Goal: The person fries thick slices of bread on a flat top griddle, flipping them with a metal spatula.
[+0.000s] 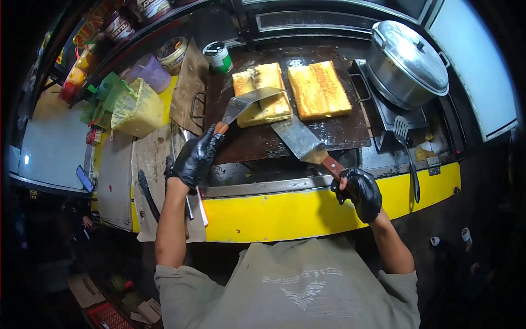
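Note:
Two toasted slabs of bread lie side by side on a dark, oily griddle [342, 131]. My left hand [194, 160], in a black glove, is closed round the handle of a metal spatula [241, 104], whose blade lies across the top of the left bread slab [262, 77]. In my black-gloved right hand [359, 193] is a second spatula [300, 139] with a wooden handle; its blade rests at the lower right corner of that slab. The right bread slab [319, 90] is browned down its middle, with neither spatula on it.
A lidded pot [408, 60] stands on a stove at right, near a slotted turner [405, 142]. Cardboard [189, 82] borders the griddle's left side, by a small can [218, 57] and a yellowish tub [139, 109]. Black tongs [148, 194] lie left of my left arm. Yellow edging [274, 216] runs along the front.

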Motion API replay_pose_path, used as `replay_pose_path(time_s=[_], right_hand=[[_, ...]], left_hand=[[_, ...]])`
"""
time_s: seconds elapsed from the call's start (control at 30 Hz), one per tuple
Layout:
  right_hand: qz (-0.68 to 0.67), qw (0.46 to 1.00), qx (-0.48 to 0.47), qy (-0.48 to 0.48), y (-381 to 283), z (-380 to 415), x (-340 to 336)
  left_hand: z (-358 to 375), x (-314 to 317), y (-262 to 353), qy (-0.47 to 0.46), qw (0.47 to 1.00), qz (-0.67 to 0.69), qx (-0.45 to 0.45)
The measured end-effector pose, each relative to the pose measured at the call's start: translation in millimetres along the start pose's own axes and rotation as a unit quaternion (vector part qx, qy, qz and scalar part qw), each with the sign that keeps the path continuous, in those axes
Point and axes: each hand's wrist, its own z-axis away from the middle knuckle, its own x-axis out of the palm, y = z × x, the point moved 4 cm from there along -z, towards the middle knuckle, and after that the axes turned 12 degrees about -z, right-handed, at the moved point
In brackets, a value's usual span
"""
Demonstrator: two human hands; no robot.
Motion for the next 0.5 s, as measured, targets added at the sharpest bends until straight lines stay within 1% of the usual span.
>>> replay_pose_path(time_s=[0.07,0.13,0.17,0.2,0.27,0.3,0.33,0.37,0.4,0.43,0.47,0.5], right_hand=[[0.000,1.000,0.002,0.017,15,-9,14],[-0.028,0.999,-0.027,0.014,32,-20,27],[-0.014,0.999,-0.046,0.025,42,-27,35],[0.011,0.998,-0.063,0.016,49,-36,49],[0.024,0.992,-0.118,0.031,72,-58,62],[0.043,0.986,-0.153,0.043,81,-69,67],[0.086,0.974,-0.200,0.060,80,-80,70],[0.172,0.952,-0.246,0.053,59,-84,82],[0.276,0.918,-0.283,0.007,30,-90,95],[0.368,0.869,-0.329,-0.033,2,-94,109],[0.375,0.858,-0.348,-0.054,-14,-108,111],[0.436,0.799,-0.410,-0.060,-38,-113,117]], left_hand=[[-3,-4,-6,0.004,0.998,-0.043,0.048],[-4,-8,-9,-0.009,0.999,-0.020,0.043],[-4,-9,-11,-0.024,0.999,-0.002,0.040],[-3,-9,-14,-0.022,0.999,0.000,0.038],[-5,-7,-16,-0.027,0.995,-0.032,0.086],[-9,0,-30,-0.012,0.994,-0.011,0.107],[-12,-3,-34,-0.012,0.994,-0.011,0.110],[-15,-7,-34,-0.003,0.986,-0.042,0.160],[-17,-8,-36,0.005,0.976,-0.071,0.207],[-22,-16,-37,-0.001,0.973,-0.077,0.218],[-29,-35,-16,-0.119,0.992,0.033,-0.010],[-43,-43,-16,-0.115,0.992,0.026,0.033]])
